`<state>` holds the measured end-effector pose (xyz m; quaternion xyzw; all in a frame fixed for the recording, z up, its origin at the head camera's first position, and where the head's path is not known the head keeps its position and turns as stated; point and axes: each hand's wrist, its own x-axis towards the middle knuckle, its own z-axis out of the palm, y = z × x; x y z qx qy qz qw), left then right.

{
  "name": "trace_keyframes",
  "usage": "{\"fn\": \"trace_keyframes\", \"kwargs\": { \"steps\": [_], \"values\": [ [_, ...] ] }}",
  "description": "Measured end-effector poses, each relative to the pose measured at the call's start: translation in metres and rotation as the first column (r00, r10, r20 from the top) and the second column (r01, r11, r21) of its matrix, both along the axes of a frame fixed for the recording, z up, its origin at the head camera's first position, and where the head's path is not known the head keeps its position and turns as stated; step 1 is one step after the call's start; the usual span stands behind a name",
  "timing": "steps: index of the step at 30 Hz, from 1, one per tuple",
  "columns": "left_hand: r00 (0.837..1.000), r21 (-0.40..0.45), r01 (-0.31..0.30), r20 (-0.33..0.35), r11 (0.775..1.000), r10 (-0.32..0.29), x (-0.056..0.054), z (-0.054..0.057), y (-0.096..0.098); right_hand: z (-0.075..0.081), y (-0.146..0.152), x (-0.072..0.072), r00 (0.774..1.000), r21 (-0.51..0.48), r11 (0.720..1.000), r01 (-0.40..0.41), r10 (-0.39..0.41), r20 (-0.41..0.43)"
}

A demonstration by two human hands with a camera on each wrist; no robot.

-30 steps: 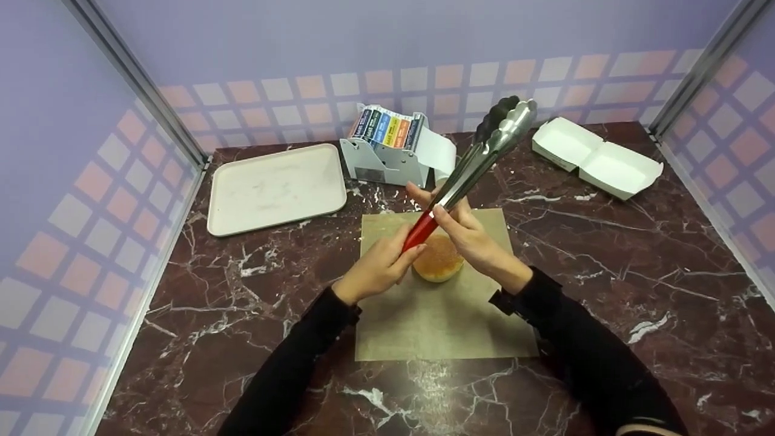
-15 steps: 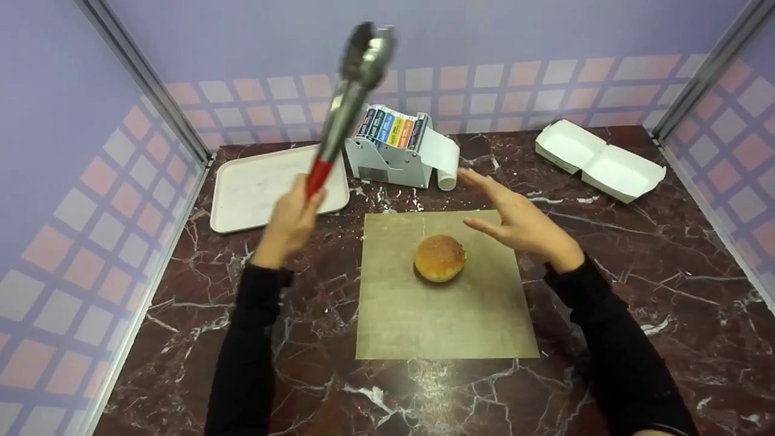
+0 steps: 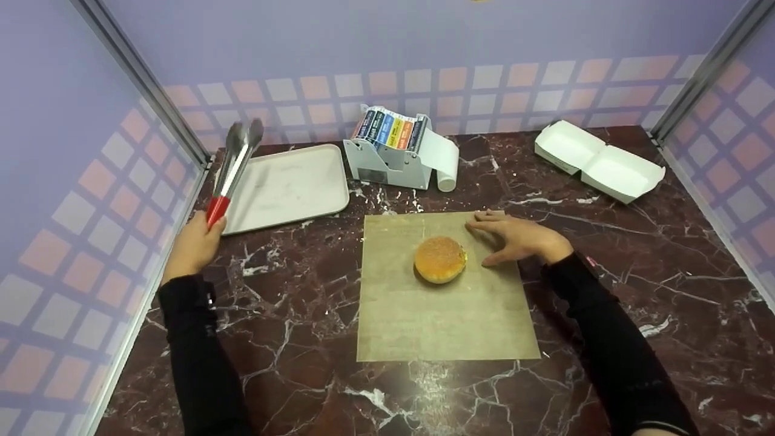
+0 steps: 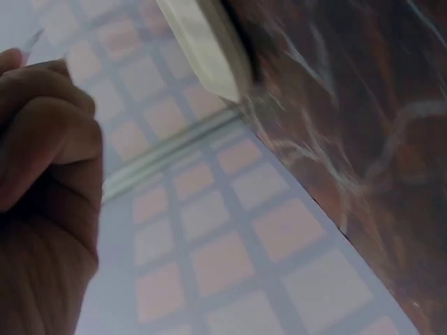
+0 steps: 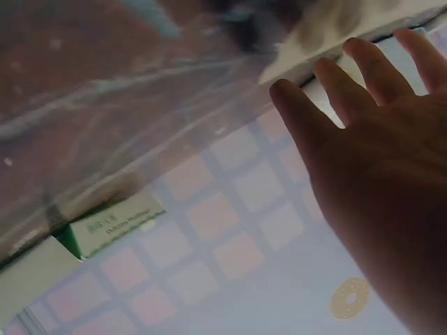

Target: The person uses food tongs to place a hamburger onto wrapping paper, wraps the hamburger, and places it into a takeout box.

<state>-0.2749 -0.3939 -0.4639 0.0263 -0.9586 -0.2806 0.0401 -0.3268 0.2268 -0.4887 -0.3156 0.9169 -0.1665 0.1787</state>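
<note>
My left hand (image 3: 195,242) grips the red handle of metal tongs (image 3: 231,172) over the left end of a pale tray (image 3: 296,181). In the left wrist view its fingers (image 4: 56,129) are curled, and the tongs are mostly out of sight. A round browned burger (image 3: 440,259) sits on a square sheet of brown paper (image 3: 445,327), a bit of yellow-green showing at its right side. My right hand (image 3: 524,239) is over the paper's upper right part, right of the burger and apart from it. Its fingers are spread and hold nothing, as the right wrist view also shows.
A label dispenser (image 3: 387,157) with several coloured rolls stands at the back, a white strip hanging from it. An opened white carton (image 3: 599,158) lies at the back right. Patterned walls (image 3: 418,36) enclose the dark marbled table (image 3: 290,375) at the back and sides.
Both hands were together on the tongs above the burger. The right hand let go and came down to the paper's right side; the left carried the tongs left to the tray.
</note>
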Motion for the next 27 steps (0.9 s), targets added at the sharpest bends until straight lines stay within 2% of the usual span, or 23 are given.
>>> {"fn": "trace_keyframes", "kwargs": {
  "steps": [6,11,14,18,21,24,27],
  "values": [
    [0.988,-0.082,0.006,0.153,0.997,0.007,0.004,-0.014,-0.021,-0.005,0.0,-0.003,1.0,0.015,1.0,-0.014,0.014,0.025],
    [0.973,-0.119,-0.007,0.228,0.993,0.034,0.008,-0.02,-0.024,-0.006,-0.002,-0.005,0.999,0.017,1.0,-0.014,0.014,0.032],
    [0.961,-0.109,-0.008,0.273,0.994,0.037,0.01,-0.021,-0.023,-0.005,-0.002,-0.006,0.999,0.012,1.0,-0.005,0.004,0.043],
    [0.954,-0.083,0.007,0.298,0.997,0.018,0.011,-0.019,-0.02,-0.003,0.001,-0.005,0.999,0.003,1.0,0.002,-0.002,0.048],
    [0.956,-0.085,0.004,0.291,0.996,0.021,0.01,-0.015,-0.018,-0.003,0.003,-0.004,0.999,0.004,1.0,0.006,-0.006,0.046],
    [0.96,-0.13,-0.013,0.277,0.991,0.049,0.012,-0.01,-0.016,-0.004,0.005,-0.004,0.999,0.007,1.0,0.007,-0.007,0.042],
    [0.95,-0.203,-0.037,0.295,0.978,0.098,0.014,0.003,-0.016,-0.004,0.005,-0.003,0.999,0.009,1.0,0.007,-0.008,0.038]
  ]
}}
